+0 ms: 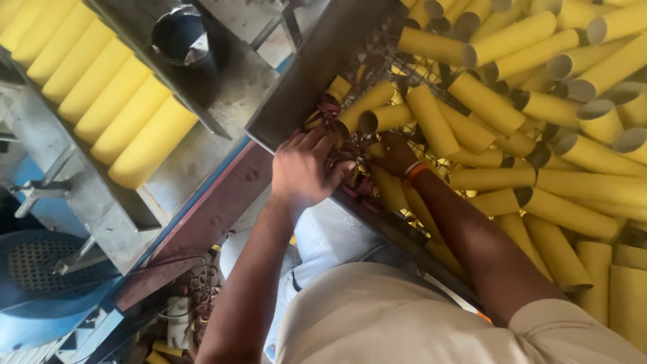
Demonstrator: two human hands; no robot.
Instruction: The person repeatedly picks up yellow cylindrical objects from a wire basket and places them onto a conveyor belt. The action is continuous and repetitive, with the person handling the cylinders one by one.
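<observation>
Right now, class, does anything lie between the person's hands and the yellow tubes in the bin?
Nothing visible does. The left hand and right hand already reach among the yellow tubes at the metal bin's edge.

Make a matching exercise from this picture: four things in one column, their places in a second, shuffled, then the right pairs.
Things:
1. left hand
2. right hand
3. row of yellow tubes
4. blue motor

Places:
A. lower left corner, below the grey frame
B. down among the loose tubes in the mesh bin
C. side by side on the grey frame, upper left
D. on the bin's metal edge

Pairs: 1-D, 2-B, 3-C, 4-A
</observation>
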